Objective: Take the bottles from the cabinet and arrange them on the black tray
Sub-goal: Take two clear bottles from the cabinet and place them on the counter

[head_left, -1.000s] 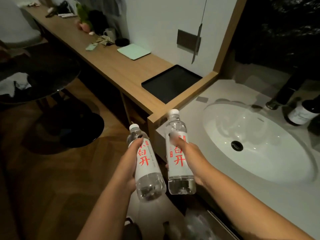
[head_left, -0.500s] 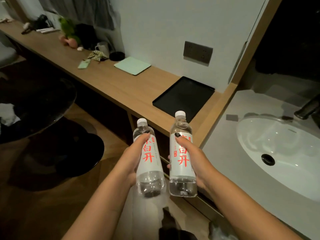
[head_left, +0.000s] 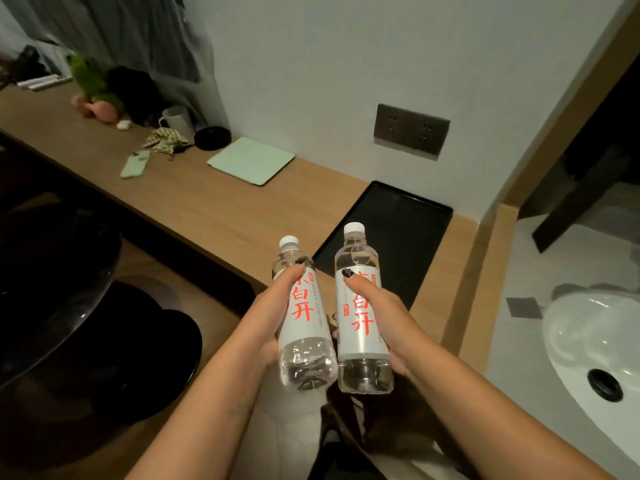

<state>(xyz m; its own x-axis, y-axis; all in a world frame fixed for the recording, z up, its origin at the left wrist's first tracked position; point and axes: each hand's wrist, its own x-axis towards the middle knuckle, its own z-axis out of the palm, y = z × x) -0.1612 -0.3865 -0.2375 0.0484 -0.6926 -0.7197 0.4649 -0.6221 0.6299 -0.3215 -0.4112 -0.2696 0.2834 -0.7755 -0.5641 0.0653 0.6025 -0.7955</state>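
I hold two clear water bottles with white caps and white labels bearing red characters. My left hand grips the left bottle, tilted slightly left. The right bottle stands nearly upright in my right hand. Both bottles hover in front of the wooden counter's edge, side by side and close together. Just beyond them lies the empty black tray on the counter, against the white wall at the counter's right end. The cabinet is not in view.
The wooden counter carries a pale green pad, a green phone, a white mug, a black dish and a plant further left. A white sink sits to the right past a wooden divider. A dark round table stands at left.
My view has swung left and closer to the counter, so the tray now lies straight behind the bottles. Both hands keep the same hold on the bottles, carried nearer the tray.
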